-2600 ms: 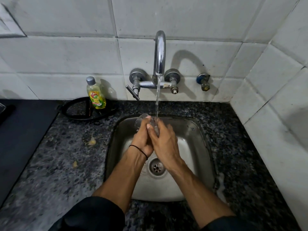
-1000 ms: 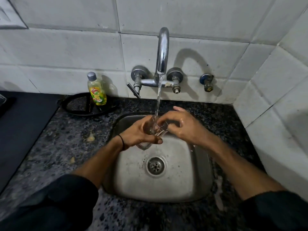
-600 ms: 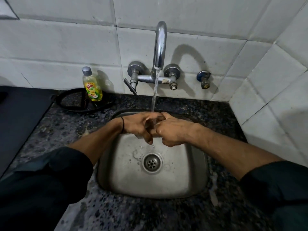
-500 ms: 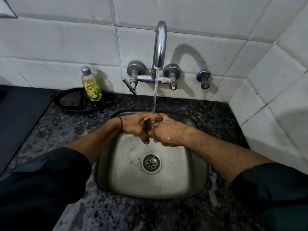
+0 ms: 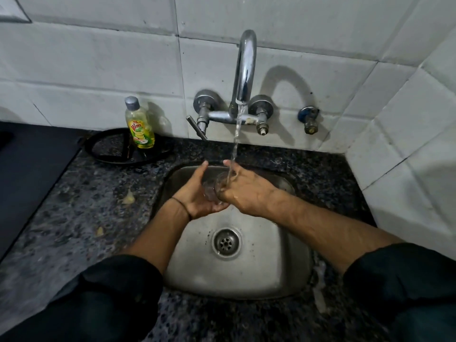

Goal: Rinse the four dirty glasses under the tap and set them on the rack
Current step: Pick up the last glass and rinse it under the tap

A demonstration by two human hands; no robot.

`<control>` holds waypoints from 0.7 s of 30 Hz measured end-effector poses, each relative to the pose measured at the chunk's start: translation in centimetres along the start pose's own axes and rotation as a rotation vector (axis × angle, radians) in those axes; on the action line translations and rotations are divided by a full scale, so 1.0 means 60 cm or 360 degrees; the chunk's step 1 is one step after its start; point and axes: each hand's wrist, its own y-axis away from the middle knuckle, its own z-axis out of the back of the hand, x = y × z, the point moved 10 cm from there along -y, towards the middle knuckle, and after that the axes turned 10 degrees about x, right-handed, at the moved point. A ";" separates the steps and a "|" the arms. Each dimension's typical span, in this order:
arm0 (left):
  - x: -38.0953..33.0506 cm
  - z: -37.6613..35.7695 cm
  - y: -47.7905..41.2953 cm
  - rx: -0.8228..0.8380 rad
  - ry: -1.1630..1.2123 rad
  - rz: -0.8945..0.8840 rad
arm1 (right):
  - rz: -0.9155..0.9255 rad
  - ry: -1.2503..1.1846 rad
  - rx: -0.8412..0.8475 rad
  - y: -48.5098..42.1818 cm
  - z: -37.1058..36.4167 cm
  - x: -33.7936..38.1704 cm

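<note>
Rinsing a glass (image 5: 211, 187) under the tap (image 5: 245, 70)

My right hand (image 5: 246, 190) hides most of the glass, so its rim is hard to make out. Both arms reach over the sink (image 5: 283, 267); my left hand (image 5: 197, 193) cups the glass from below, right fingers wrapped around it, water (image 5: 235, 141) striking my right knuckles

Dark sleeves (image 5: 103, 299) pushed up; thin black band (image 5: 181, 206) on left wrist.

glass (image 5: 211, 187) half-hidden between hands
</note>
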 end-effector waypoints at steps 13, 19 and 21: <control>0.024 0.004 -0.048 -0.0163 0.0183 -0.0262 | -0.0640 -0.1287 -0.0016 -0.006 -0.075 -0.017; 0.043 -0.007 -0.050 -0.0148 0.0159 -0.0064 | -0.0301 -0.0312 0.0099 -0.011 -0.085 0.017; 0.043 0.000 -0.052 -0.0210 0.0240 -0.0210 | -0.0582 -0.1216 0.0086 -0.013 -0.099 -0.004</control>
